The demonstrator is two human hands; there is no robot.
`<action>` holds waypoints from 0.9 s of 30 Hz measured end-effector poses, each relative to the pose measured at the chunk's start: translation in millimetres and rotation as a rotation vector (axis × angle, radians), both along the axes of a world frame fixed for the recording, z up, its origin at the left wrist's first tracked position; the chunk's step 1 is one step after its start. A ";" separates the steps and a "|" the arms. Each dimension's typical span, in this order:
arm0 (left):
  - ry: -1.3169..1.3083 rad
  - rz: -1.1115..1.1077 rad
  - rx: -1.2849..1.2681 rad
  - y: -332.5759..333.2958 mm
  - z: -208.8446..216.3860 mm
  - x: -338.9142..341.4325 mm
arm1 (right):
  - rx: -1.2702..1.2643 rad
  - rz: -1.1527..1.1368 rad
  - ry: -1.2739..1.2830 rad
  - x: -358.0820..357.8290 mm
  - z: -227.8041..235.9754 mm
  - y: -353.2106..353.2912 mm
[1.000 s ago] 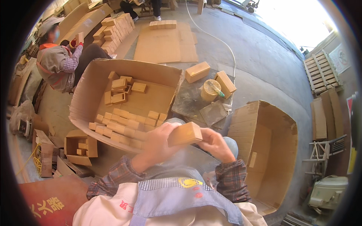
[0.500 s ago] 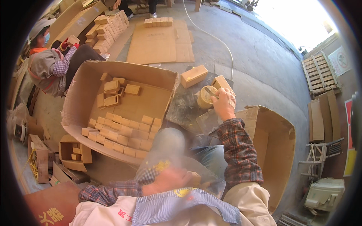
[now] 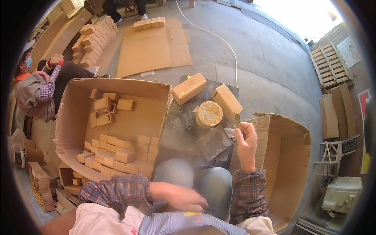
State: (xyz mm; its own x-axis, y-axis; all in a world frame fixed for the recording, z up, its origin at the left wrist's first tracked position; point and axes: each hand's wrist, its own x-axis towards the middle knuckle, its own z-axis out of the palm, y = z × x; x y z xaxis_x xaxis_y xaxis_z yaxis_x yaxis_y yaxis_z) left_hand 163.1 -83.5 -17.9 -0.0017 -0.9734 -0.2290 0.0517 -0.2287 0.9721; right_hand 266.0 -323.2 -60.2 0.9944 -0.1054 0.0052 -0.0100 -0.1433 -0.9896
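Observation:
My right hand (image 3: 246, 145) is closed around a small putty knife (image 3: 237, 121), its smeared blade pointing up, right of a round tub (image 3: 209, 114) with a crusted tan top. The tub stands on a dark, stained work surface (image 3: 182, 117), with two wooden boxes, a left one (image 3: 189, 89) and a right one (image 3: 227, 99), behind it. Low over my lap, my left hand (image 3: 187, 200) is curled with its back toward me. Its fingertips point down, and whatever they hold is hidden.
On the left stands a big carton (image 3: 113, 80) with many wooden blocks (image 3: 125, 156) in it. Another open carton (image 3: 290, 156) is at right. A co-worker (image 3: 39, 92) sits far left, holding a wooden box. Cardboard sheets (image 3: 149, 55) and a hose (image 3: 219, 37) lie on the floor.
My right hand has drawn back from the tub's top toward me and to the right, lifting the putty knife upright. My left hand has shifted slightly right and down. The view has turned a little.

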 end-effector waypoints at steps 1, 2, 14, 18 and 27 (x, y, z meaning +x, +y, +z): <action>-0.036 0.034 -0.015 1.3 0.2 13.7 | 0.018 0.004 0.009 -2.1 -0.5 -0.3; -0.179 0.154 0.019 4.8 -0.6 31.6 | 0.036 -0.003 0.031 -3.8 -0.8 0.0; -1.041 1.050 0.254 -10.8 -49.4 168.1 | -0.069 -0.074 0.065 -6.2 2.1 4.2; -1.122 1.170 0.193 -12.1 -55.6 162.0 | -0.189 -0.092 -0.008 -1.7 3.6 4.7; -1.234 1.182 0.144 -5.6 -62.2 159.0 | -0.263 -0.110 0.107 8.3 8.8 17.3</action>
